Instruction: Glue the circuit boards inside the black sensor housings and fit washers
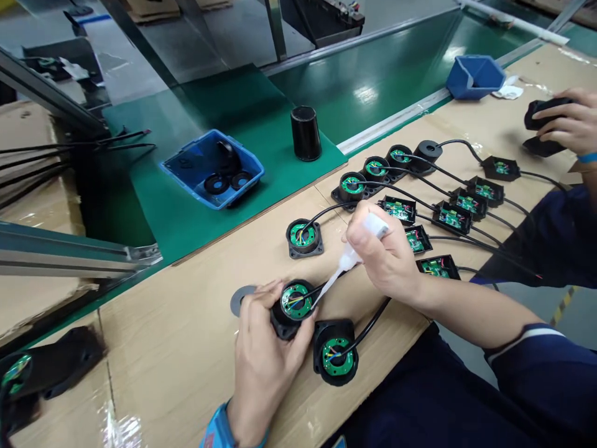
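Observation:
My left hand [261,348] is closed around a black round housing [283,325] and holds it tilted above the cardboard-covered bench. Inside it sits a green ring circuit board [290,298] with coloured wires and a black cable. In my right hand [387,255] is a white glue bottle [349,256], gripped in the fist. Its long thin nozzle points down, its tip at the housing's right rim. A second housing with a board [338,356] lies just right of my left hand. Another wired housing [304,238] stands farther back. Partly behind my left fingers is a grey disc [240,300].
Several wired housings [353,185] and open black boxes with circuit boards [451,216] line the bench. A blue bin [212,168] with black rings and a black cup [306,134] stand on green matting. Another person's hand [566,121] holds a black part at right, near a blue bin [476,78].

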Motion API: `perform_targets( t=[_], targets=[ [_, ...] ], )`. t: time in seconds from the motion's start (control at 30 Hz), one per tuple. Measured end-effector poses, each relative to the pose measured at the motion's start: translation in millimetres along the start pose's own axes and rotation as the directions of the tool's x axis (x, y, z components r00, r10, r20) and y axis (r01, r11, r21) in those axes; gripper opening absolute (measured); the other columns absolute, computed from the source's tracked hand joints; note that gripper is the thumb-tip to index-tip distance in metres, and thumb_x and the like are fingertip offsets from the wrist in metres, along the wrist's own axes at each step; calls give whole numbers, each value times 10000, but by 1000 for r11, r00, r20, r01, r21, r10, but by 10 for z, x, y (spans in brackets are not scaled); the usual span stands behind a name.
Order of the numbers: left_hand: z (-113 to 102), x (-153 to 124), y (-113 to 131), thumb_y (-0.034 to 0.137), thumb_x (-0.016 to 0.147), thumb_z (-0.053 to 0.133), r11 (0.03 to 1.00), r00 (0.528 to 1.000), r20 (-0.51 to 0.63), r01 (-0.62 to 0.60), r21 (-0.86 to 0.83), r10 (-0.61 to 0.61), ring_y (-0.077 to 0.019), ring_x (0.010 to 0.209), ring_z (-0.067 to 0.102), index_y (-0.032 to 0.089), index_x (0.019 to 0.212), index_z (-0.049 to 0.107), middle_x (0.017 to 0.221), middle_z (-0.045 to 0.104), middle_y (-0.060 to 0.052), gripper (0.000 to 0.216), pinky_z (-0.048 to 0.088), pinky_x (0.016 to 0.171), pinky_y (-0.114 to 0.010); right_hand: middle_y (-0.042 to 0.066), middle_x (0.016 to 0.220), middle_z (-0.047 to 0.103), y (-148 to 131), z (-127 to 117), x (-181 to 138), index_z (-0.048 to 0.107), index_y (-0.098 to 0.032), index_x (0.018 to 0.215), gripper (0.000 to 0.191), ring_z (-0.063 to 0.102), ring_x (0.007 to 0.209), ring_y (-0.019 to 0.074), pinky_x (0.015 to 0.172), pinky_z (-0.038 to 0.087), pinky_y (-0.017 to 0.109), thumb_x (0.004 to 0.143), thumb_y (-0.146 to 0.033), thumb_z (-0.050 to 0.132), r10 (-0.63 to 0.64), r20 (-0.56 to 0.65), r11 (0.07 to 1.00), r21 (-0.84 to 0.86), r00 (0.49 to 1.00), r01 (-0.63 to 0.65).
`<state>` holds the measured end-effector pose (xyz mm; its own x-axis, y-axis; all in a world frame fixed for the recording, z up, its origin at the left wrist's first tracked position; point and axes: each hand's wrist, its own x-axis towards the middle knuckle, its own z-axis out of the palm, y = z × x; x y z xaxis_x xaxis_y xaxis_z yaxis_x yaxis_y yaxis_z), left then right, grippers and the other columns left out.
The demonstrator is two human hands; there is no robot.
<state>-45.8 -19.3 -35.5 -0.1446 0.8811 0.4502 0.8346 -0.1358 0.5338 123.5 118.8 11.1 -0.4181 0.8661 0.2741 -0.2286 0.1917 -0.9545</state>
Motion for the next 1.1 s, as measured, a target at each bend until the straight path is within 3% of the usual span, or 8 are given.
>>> perform_targets(
  t=[0.1,0.27,0.43,0.63,1.1],
  targets=[
    [-104,-14,87,238,843,785,996,997,-35,-65,53,67,-225,1068,639,83,1193,540,1058,637,-115,455,527,975,-343,-48,691,485,-20,-8,-44,532,-189,798,301,441,609,67,560,374,200,983,-374,683,-90,53,995,-47,994,93],
    [-174,-24,140,152,816,798,993,995,-31,-94,68,97,-214,1099,622,25,1189,584,1088,648,-142,449,484,1042,-306,-58,691,514,-19,-10,-83,550,-169,813,283,446,580,42,540,362,184,885,-285,797,-154,170,986,-37,973,162],
    [-190,-28,159,126,812,799,989,992,-33,-115,96,119,-203,1101,628,11,1185,614,1072,638,-135,432,479,1071,-299,-59,654,530,-52,-3,-81,548,-159,777,352,459,545,31,497,344,170,864,-344,834,-250,204,947,-153,947,283],
    [-214,-3,178,133,815,800,989,992,-27,-124,79,127,-199,1089,632,42,1209,607,1065,626,-111,449,491,1078,-312,-55,648,564,-124,-17,-99,540,-171,782,371,497,541,38,492,382,165,886,-401,811,-274,281,885,-299,920,356],
    [-241,-31,195,194,827,803,999,1000,9,-28,24,27,-182,1078,646,72,1238,612,1095,650,-99,469,519,1011,-296,-67,616,528,-88,16,-103,497,-187,761,408,504,517,41,472,383,175,906,-431,789,-352,284,824,-358,892,439]
  ],
)
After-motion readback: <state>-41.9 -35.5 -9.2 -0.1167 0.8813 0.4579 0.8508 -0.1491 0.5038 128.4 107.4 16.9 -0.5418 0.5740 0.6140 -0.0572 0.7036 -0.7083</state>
